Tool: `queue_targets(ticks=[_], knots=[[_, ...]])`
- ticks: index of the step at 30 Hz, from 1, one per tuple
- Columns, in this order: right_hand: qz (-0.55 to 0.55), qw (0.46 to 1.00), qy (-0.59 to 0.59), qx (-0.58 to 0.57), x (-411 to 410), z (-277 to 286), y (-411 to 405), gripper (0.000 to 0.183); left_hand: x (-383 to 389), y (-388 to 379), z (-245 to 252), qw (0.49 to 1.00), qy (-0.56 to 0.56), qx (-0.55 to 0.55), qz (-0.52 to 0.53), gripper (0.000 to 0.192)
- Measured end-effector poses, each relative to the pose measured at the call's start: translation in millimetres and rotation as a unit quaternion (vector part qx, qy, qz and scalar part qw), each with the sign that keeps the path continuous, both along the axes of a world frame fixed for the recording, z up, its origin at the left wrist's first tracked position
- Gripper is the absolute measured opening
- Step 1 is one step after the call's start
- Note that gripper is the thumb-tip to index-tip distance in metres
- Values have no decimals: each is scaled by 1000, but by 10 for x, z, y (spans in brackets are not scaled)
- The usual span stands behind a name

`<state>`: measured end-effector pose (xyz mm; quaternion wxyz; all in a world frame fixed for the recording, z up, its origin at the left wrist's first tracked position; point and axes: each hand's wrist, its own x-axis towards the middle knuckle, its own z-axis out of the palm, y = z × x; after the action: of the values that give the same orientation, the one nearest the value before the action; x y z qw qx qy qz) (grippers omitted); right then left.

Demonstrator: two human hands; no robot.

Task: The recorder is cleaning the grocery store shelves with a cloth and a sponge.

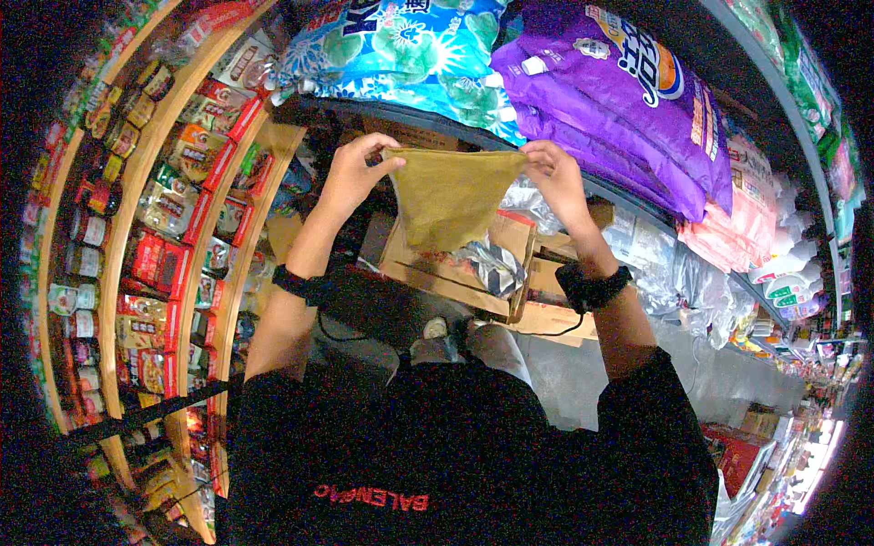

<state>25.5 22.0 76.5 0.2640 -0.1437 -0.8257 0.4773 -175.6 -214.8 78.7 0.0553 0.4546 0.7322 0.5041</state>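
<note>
A mustard-coloured piece of cloth (456, 198) hangs spread out in front of me. My left hand (360, 167) pinches its upper left corner between thumb and fingers, and my right hand (556, 179) pinches the upper right corner. The cloth's lower edge falls over a cardboard box (437, 273) and partly hides it. Crumpled grey-and-white plastic packaging (500, 268) lies on that box, just below the cloth. A black band (298, 285) is strapped on my left wrist, and a bulkier black device (591, 285) on my right.
Blue detergent bags (403, 48) and purple bags (608, 102) stand on a dark shelf just beyond my hands. Wooden shelves (198, 266) with packaged goods rise at left. Clear plastic wrap (683, 286) fills the right lower shelf. Grey floor (573, 389) shows at right.
</note>
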Motion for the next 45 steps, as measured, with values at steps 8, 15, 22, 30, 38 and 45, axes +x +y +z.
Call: queue_targets(ticks=[8, 15, 22, 30, 38, 45], knots=[[-8, 986, 53, -157, -372, 92, -313, 28, -121, -98, 72, 990, 85, 0, 114, 23], [20, 999, -17, -37, 12, -317, -686, 27, 283, -577, 83, 998, 50, -16, 47, 17], [64, 978, -182, -77, 618, -1054, -1145, 14, 1042, -1209, -1207, 987, -140, -73, -4, 15], [104, 970, -220, -2, 482, -1241, -1028, 15, 1219, -1229, -1427, 973, -206, -96, 35, 15], [46, 976, -199, -78, -583, -1949, -722, 20, 273, -775, -2398, 962, -215, -41, 161, 19], [-36, 971, -219, 89, -946, -2563, -651, 30, -152, -516, -3461, 889, -366, -183, 204, 31]])
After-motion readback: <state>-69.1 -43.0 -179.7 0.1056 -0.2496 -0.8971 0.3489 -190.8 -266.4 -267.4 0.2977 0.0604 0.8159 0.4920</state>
